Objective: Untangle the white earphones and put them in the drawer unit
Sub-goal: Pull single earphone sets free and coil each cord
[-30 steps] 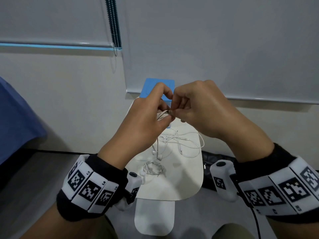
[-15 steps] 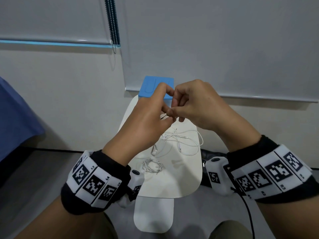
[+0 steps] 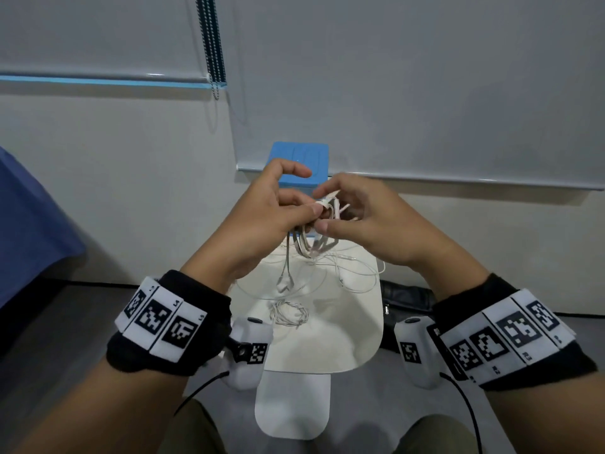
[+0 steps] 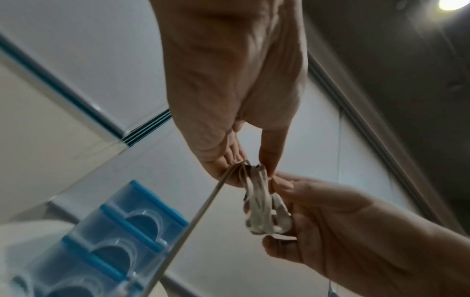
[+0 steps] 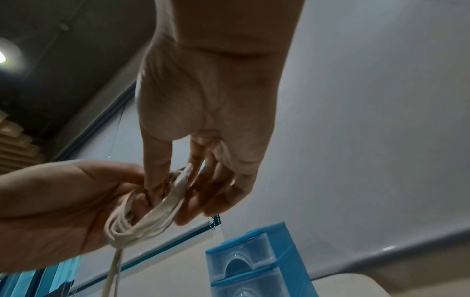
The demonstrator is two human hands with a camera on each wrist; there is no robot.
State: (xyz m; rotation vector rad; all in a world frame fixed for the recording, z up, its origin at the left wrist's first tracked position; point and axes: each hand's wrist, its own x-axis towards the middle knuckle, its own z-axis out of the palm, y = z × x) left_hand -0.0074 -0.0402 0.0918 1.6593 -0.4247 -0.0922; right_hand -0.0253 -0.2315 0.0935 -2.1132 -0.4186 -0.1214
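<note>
A looped bundle of white earphones point(image 3: 322, 221) is held in the air between both hands, above the far end of the white table point(image 3: 347, 342). My left hand point(image 3: 312, 208) pinches the top of the loops with thumb and curled fingers, its index finger raised. My right hand point(image 3: 327, 209) holds the same bundle from the right, thumb underneath. From the left wrist, the loops point(image 4: 262, 211) hang from my left hand point(image 4: 257, 170) and one strand point(image 4: 193, 217) runs down. The right wrist view shows my right hand point(image 5: 183, 191) around the coil point(image 5: 142, 227). The blue drawer unit point(image 3: 299, 158) stands just behind the hands.
A small tangled white cable point(image 3: 288, 314) lies on the table's middle, and loose white earphone cords point(image 3: 347, 270) spread beyond it. A black bag point(image 3: 406, 298) lies on the floor to the right. A blue cloth point(image 3: 29, 224) is at the left, with a bead chain point(image 3: 214, 44) on the wall.
The tight pinch of both hands has loosened. A bundle of loops now shows between them, the left index finger has lifted, and the right thumb has moved under the bundle.
</note>
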